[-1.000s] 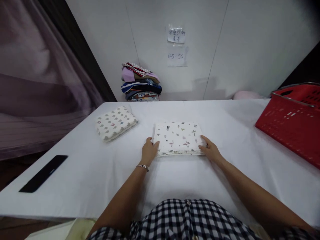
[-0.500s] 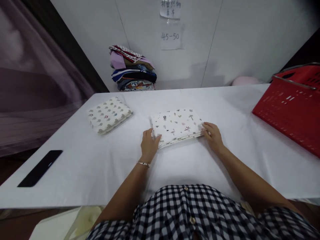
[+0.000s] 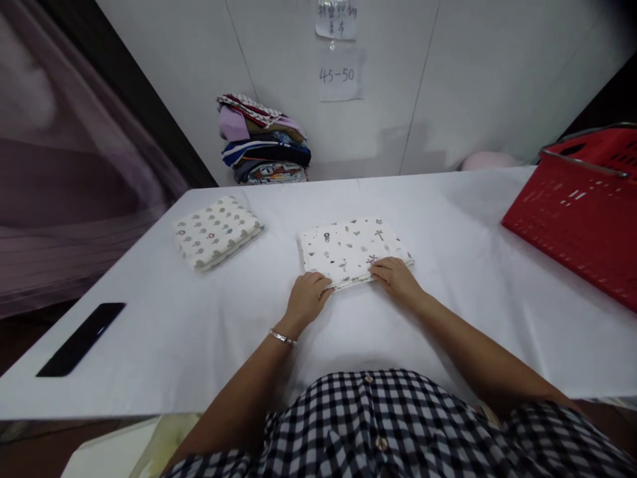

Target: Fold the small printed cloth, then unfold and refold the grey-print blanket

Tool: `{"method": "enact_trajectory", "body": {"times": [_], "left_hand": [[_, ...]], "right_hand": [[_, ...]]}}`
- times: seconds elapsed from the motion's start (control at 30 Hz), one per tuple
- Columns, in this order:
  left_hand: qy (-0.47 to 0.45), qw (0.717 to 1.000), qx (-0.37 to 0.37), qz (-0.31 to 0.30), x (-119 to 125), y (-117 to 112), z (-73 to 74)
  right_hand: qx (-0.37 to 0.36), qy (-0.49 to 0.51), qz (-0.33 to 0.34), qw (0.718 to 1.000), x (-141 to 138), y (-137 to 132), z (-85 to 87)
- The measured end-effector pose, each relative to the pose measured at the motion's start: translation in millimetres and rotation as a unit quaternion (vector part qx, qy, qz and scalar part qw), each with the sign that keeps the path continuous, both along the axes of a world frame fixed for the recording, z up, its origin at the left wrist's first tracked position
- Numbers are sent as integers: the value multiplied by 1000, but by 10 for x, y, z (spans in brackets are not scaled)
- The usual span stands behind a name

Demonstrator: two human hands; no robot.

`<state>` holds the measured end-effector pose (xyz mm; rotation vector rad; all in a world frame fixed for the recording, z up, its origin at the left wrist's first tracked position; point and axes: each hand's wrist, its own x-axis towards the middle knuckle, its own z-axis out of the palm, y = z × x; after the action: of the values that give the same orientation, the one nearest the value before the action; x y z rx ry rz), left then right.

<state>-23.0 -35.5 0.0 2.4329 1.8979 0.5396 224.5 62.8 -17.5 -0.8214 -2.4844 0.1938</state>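
A folded white cloth with small animal and plant prints (image 3: 348,247) lies in the middle of the white table (image 3: 448,226). My left hand (image 3: 307,300) grips its near left edge, fingers curled over the cloth. My right hand (image 3: 395,279) holds the near edge toward the right, fingers bent on top of the cloth. A second folded cloth with grey and coloured cloud-like shapes (image 3: 217,230) lies to the left, apart from both hands.
A red plastic basket (image 3: 580,212) stands at the table's right side. A black flat bar (image 3: 79,338) lies near the left front edge. A pile of folded coloured fabrics (image 3: 263,141) sits against the back wall, under paper notes (image 3: 338,66). A purple curtain (image 3: 60,172) hangs at left.
Both hands have slid from the cloth's left and right sides to its near edge, closer together. The cloth has turned slightly. The view has dropped a little.
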Motion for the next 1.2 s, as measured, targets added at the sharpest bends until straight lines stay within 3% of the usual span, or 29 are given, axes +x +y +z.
{"method": "enact_trajectory", "body": {"times": [0.3, 0.37, 0.43, 0.5, 0.57, 0.67, 0.93, 1.2], "left_hand": [[31, 998, 42, -41, -68, -150, -44], [32, 997, 57, -49, -93, -183, -76], [33, 996, 63, -47, -107, -196, -96], [36, 997, 62, -40, -97, -190, -95], [40, 997, 59, -30, -48, -168, -74], [43, 997, 49, -36, 110, -108, -22], [47, 995, 38, -82, 679, 175, 27], [45, 997, 57, -33, 897, 307, 23]], "right_hand": [[-5, 80, 35, 996, 176, -68, 9], [-20, 125, -21, 992, 308, 29, 17], [-69, 171, -134, 974, 450, 149, 16], [-190, 203, -248, 928, 566, 258, 20], [-328, 212, -300, 870, 630, 338, 42], [-438, 200, -294, 826, 627, 410, 107], [-538, 181, -276, 776, 492, 560, 281], [-589, 270, -198, 735, 456, 505, 517]]}}
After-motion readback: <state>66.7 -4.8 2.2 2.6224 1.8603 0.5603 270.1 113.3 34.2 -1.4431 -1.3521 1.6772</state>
